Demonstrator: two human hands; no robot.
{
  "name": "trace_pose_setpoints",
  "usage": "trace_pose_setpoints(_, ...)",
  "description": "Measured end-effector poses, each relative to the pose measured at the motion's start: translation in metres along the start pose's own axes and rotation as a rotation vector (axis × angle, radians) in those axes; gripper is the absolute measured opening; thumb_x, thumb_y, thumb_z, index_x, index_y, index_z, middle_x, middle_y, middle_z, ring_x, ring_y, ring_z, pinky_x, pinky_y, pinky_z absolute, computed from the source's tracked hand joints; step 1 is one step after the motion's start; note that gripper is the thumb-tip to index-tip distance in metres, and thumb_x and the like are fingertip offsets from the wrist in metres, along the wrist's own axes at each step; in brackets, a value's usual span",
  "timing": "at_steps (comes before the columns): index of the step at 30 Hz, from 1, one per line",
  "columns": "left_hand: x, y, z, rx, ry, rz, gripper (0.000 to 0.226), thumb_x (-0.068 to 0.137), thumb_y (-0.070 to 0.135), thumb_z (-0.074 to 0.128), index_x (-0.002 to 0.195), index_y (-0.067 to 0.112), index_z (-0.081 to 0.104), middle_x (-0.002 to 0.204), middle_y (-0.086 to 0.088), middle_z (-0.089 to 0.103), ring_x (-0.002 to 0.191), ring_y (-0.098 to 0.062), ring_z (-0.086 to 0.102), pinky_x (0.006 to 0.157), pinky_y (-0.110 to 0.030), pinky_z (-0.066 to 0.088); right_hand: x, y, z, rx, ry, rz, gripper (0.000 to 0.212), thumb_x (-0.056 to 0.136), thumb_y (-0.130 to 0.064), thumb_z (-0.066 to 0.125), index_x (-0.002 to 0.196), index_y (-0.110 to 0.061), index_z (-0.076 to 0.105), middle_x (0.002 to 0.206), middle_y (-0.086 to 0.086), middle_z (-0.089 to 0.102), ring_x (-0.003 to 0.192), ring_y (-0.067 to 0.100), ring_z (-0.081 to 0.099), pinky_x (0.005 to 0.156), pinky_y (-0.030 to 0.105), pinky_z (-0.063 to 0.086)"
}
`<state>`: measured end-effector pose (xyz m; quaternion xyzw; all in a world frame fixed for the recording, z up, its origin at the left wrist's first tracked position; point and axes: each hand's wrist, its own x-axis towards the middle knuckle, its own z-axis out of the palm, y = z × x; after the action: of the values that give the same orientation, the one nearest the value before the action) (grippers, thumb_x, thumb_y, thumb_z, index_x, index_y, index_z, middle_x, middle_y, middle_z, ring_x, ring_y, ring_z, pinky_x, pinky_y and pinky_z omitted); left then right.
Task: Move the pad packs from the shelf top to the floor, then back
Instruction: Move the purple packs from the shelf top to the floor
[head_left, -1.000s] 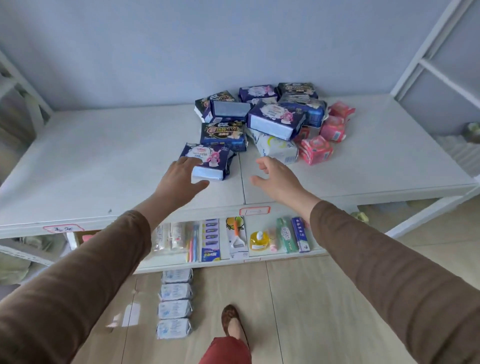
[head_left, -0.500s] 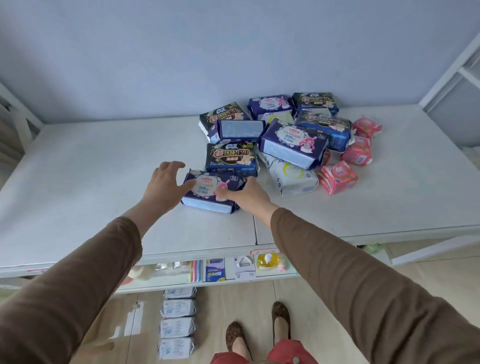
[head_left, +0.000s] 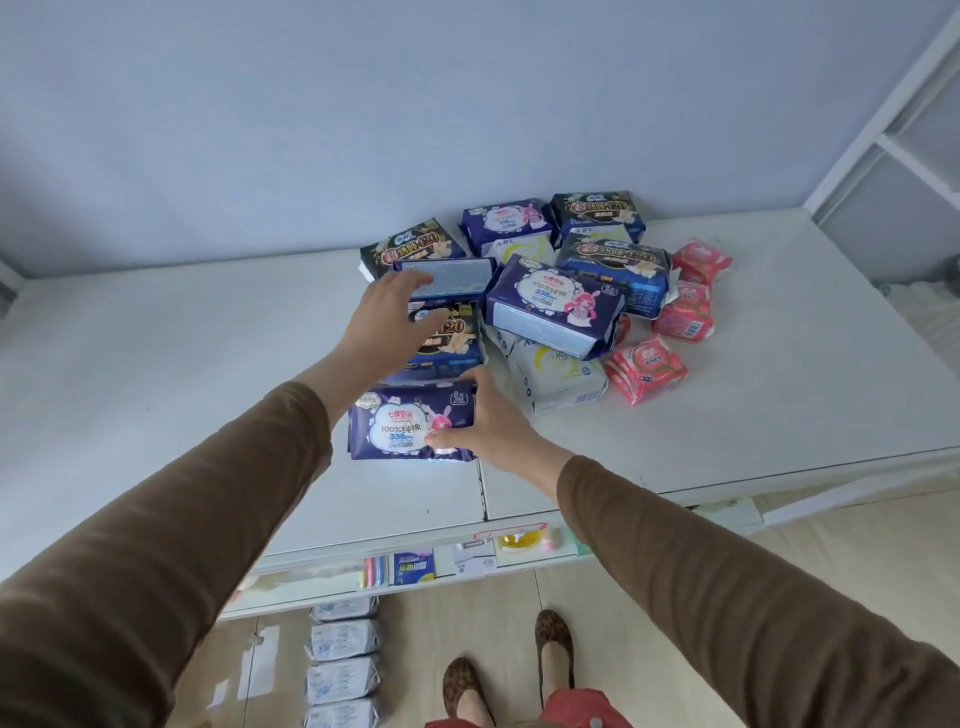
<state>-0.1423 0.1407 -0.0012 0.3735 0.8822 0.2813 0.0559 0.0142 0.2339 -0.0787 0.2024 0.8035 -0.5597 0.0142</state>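
Observation:
A pile of pad packs lies on the white shelf top (head_left: 156, 364). My right hand (head_left: 491, 421) grips the right end of the nearest purple pack (head_left: 400, 421), thumb on its face, lifting it off the surface. My left hand (head_left: 382, 322) reaches further back with fingers spread over a dark blue "120" pack (head_left: 452, 343), touching a pale blue pack (head_left: 452, 275) behind it. Another purple pack (head_left: 556, 304), a white pack (head_left: 556, 379) and three pink packs (head_left: 647, 371) lie to the right.
Several white pad packs (head_left: 343, 660) lie in a row on the wooden floor below the shelf's front edge. A lower shelf (head_left: 415, 566) holds small goods. My feet (head_left: 553, 644) stand near the shelf. A white rack frame (head_left: 883, 114) rises at the right.
My right hand closed on the nearest purple pack and raised it toward me. My left hand left that pack and moved back over the dark blue pack.

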Motion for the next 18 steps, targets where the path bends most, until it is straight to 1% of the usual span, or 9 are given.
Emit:
trace_pose_setpoints(2, 0.019, 0.021, 0.012, -0.078, -0.038, 0.024, 0.051, 0.093, 0.041, 0.061, 0.137, 0.018, 0.049, 0.132, -0.004, 0.056, 0.120, -0.021, 0.053, 0.099, -0.037, 0.044, -0.013, 0.009, -0.025, 0.022, -0.009, -0.006, 0.082, 0.071, -0.023, 0.089, 0.132, -0.025, 0.035, 0.120, -0.010, 0.054, 0.106, 0.011, 0.063, 0.089, 0.030, 0.056)
trace_pose_setpoints(4, 0.038, 0.039, 0.024, -0.148, -0.103, 0.012, 0.053, 0.094, 0.044, 0.059, 0.138, 0.017, 0.046, 0.131, -0.005, 0.055, 0.117, -0.021, 0.054, 0.097, -0.038, 0.047, -0.025, 0.020, -0.048, 0.037, -0.028, 0.004, 0.075, 0.076, -0.018, 0.085, 0.134, -0.025, 0.038, 0.123, -0.011, 0.052, 0.112, 0.013, 0.060, 0.094, 0.032, 0.056)
trace_pose_setpoints(6, 0.057, 0.053, 0.034, -0.172, -0.162, -0.019, 0.061, 0.094, 0.050, 0.055, 0.143, 0.016, 0.041, 0.136, -0.007, 0.052, 0.119, -0.023, 0.053, 0.098, -0.041, 0.047, -0.037, 0.031, -0.067, 0.060, -0.038, 0.014, 0.066, 0.080, -0.014, 0.083, 0.134, -0.020, 0.045, 0.128, -0.002, 0.054, 0.116, 0.016, 0.061, 0.097, 0.034, 0.055)
trace_pose_setpoints(8, 0.073, 0.062, 0.040, -0.191, -0.247, -0.063, 0.074, 0.092, 0.060, 0.052, 0.149, 0.016, 0.032, 0.142, -0.009, 0.048, 0.119, -0.025, 0.053, 0.095, -0.038, 0.046, -0.050, 0.040, -0.081, 0.114, -0.043, 0.024, 0.064, 0.082, -0.009, 0.081, 0.134, -0.021, 0.046, 0.132, 0.004, 0.057, 0.116, 0.014, 0.063, 0.092, 0.029, 0.056)
trace_pose_setpoints(10, 0.084, 0.067, 0.044, -0.216, -0.369, -0.085, 0.088, 0.087, 0.066, 0.055, 0.154, 0.020, 0.021, 0.149, -0.011, 0.041, 0.124, -0.027, 0.050, 0.094, -0.035, 0.041, -0.061, 0.047, -0.091, 0.110, -0.030, 0.023, 0.064, 0.081, -0.009, 0.081, 0.134, -0.023, 0.047, 0.130, 0.002, 0.060, 0.113, 0.009, 0.064, 0.086, 0.022, 0.056)
trace_pose_setpoints(12, 0.091, 0.067, 0.044, -0.197, -0.468, -0.092, 0.099, 0.081, 0.065, 0.065, 0.156, 0.029, 0.012, 0.157, -0.009, 0.032, 0.135, -0.030, 0.042, 0.098, -0.035, 0.036, -0.070, 0.053, -0.098, 0.085, -0.018, 0.015, 0.064, 0.080, -0.012, 0.082, 0.132, -0.027, 0.048, 0.126, -0.002, 0.061, 0.110, 0.007, 0.064, 0.084, 0.022, 0.056)
trace_pose_setpoints(14, 0.096, 0.064, 0.037, -0.178, -0.518, -0.115, 0.110, 0.073, 0.061, 0.076, 0.156, 0.035, 0.008, 0.159, -0.008, 0.028, 0.138, -0.032, 0.038, 0.106, -0.037, 0.031, -0.080, 0.057, -0.100, 0.046, -0.008, 0.011, 0.063, 0.078, -0.021, 0.083, 0.127, -0.037, 0.048, 0.123, -0.006, 0.060, 0.109, 0.007, 0.064, 0.086, 0.028, 0.058)
trace_pose_setpoints(16, 0.097, 0.061, 0.029, -0.142, -0.546, -0.134, 0.118, 0.064, 0.057, 0.084, 0.154, 0.037, 0.011, 0.158, -0.006, 0.029, 0.138, -0.033, 0.037, 0.114, -0.047, 0.028, -0.089, 0.061, -0.099, 0.013, 0.006, 0.013, 0.064, 0.074, -0.031, 0.083, 0.123, -0.045, 0.045, 0.121, -0.010, 0.059, 0.108, 0.008, 0.064, 0.090, 0.034, 0.059)
trace_pose_setpoints(18, 0.091, 0.058, 0.023, -0.108, -0.596, -0.123, 0.116, 0.059, 0.056, 0.088, 0.152, 0.035, 0.023, 0.153, -0.003, 0.037, 0.128, -0.030, 0.049, 0.109, -0.048, 0.037, -0.097, 0.063, -0.095, -0.017, 0.021, 0.006, 0.067, 0.071, -0.036, 0.083, 0.123, -0.049, 0.042, 0.121, -0.015, 0.058, 0.108, 0.007, 0.064, 0.093, 0.035, 0.057)
